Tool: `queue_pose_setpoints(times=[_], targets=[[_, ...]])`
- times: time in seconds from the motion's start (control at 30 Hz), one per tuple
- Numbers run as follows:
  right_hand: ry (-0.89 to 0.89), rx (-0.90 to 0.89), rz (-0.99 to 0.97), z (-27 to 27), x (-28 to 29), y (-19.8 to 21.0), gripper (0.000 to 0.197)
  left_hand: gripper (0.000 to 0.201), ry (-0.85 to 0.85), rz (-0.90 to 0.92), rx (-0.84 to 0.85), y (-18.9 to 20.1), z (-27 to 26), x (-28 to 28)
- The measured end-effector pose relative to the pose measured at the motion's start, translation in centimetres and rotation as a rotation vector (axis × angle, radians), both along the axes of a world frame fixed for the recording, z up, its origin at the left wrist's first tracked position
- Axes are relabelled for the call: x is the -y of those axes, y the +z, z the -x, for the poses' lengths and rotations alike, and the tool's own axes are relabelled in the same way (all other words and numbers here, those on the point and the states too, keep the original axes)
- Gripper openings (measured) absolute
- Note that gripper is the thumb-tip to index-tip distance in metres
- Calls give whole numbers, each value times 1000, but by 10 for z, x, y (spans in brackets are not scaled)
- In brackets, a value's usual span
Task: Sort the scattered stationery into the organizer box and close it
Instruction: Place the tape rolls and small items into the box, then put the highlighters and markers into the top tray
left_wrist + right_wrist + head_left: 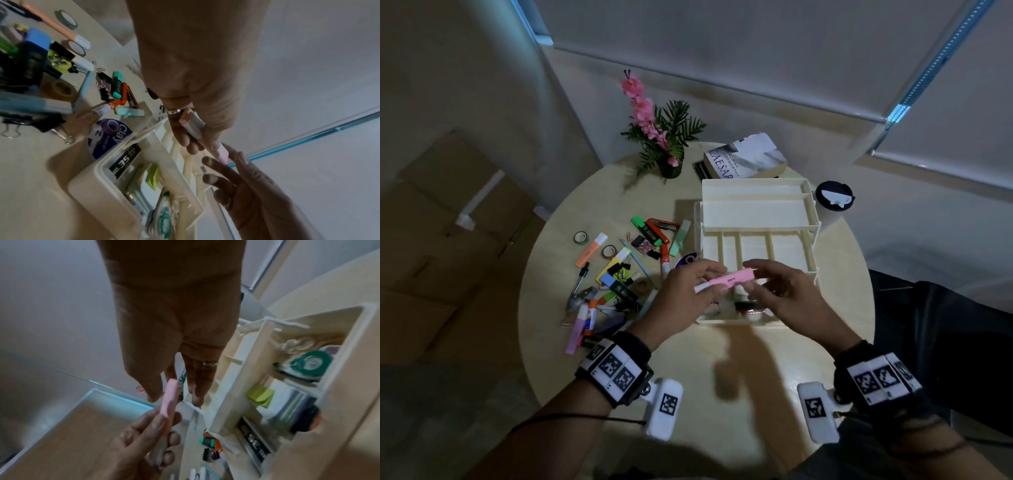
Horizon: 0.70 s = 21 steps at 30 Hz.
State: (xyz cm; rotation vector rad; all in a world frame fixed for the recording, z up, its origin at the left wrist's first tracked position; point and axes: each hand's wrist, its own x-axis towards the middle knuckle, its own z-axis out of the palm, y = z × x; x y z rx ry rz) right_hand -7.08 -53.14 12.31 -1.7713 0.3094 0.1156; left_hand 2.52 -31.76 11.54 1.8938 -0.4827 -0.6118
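My left hand (698, 291) grips a pink highlighter (729, 279) by its white-capped end and holds it level above the front of the cream organizer box (812, 236). My right hand (756, 274) meets the pink end with straight, spread fingers (207, 161). In the right wrist view the highlighter (170, 400) lies between that hand's thumb and fingers (197, 392), with a gap on the finger side. The box (86, 183) stands open in stepped tiers. Its bottom tier holds green sticky notes (261, 396) and a correction tape roller (308, 366). Scattered markers, clips and tape rolls (619, 267) lie left of the box.
A potted pink flower (671, 168), a book (746, 161) and a black-lidded cup (834, 197) stand behind the box on the round table (739, 377). A round purple tin (109, 134) lies against the box's left side. Cardboard boxes (448, 222) sit on the floor at left.
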Motion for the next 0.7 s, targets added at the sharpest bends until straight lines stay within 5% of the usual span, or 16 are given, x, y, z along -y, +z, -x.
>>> queue_pose_setpoints(times=[0.2,0.3,0.47,0.7], targets=[[-46,101,1,-20,3,1,15,34,24,60,-20,-5,-1,18],[-174,131,65,-40,33,7,14,44,97,43,43,-9,-2,17],[-441,111,323,-100,108,-9,9,29,172,32,31,-25,-1,4],[-245,-81,744,-141,138,-34,28,28,186,-50,4,-48,16,-38]])
